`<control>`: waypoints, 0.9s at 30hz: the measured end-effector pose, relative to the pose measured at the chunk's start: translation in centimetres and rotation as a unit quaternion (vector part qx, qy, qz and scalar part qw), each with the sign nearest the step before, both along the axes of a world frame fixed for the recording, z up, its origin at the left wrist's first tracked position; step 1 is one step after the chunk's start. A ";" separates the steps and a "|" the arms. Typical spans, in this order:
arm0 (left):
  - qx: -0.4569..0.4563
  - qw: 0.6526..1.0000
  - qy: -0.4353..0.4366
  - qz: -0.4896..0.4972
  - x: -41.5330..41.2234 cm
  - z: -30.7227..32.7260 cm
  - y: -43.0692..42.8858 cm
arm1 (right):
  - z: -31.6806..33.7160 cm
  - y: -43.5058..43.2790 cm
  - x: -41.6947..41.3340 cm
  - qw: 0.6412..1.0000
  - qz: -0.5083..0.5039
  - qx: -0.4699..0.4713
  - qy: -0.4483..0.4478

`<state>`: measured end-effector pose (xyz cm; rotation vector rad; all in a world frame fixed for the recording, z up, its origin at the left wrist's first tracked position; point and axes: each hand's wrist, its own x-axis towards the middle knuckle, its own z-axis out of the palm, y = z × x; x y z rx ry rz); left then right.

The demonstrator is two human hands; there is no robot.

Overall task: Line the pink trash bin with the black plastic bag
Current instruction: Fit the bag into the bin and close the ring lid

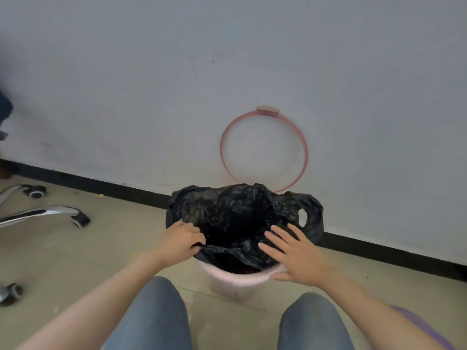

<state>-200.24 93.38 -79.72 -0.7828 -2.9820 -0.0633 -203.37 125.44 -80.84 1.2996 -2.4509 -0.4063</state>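
The pink trash bin point(237, 280) stands on the floor between my knees, close to the wall. The black plastic bag point(235, 215) sits in its mouth, spread open, its edge folded over the far and side rims; a handle loop hangs out on the right. The near rim shows bare pink. My left hand point(178, 242) pinches the bag's edge at the left rim. My right hand point(297, 256) lies flat with fingers spread over the bag at the right rim, its thumb against the pink rim.
A pink ring point(264, 150) with a tab leans upright against the white wall behind the bin. Chrome chair legs with castors point(50, 213) lie at the left. A black baseboard point(379, 251) runs along the wall. My knees point(156, 317) flank the bin.
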 end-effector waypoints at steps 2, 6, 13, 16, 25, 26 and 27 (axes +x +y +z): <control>0.033 0.999 -0.002 0.002 0.4 0.2 -0.2 | -1.1 0.5 -0.5 0.999 -0.009 0.044 -0.002; 0.026 0.998 0.050 0.006 2.0 0.0 -0.6 | -1.6 2.7 -1.6 0.995 -0.049 -0.092 -0.005; -0.072 0.992 0.081 -0.069 5.7 -5.2 -0.2 | -3.6 4.8 1.7 0.993 0.000 -0.113 0.027; -0.144 0.986 -0.085 -0.001 7.2 -5.9 0.9 | -5.0 5.4 3.4 0.995 -0.024 -0.090 0.028; 0.146 0.978 0.041 0.141 7.1 -3.3 7.8 | -7.2 3.9 4.0 0.977 -0.161 -0.130 -0.046; 0.127 0.981 0.034 0.141 6.5 -2.9 8.7 | -7.1 3.8 4.0 0.974 -0.153 -0.163 -0.037; 0.085 0.984 -0.007 0.157 5.9 -3.0 9.4 | -7.1 3.7 4.0 0.969 -0.148 -0.196 -0.014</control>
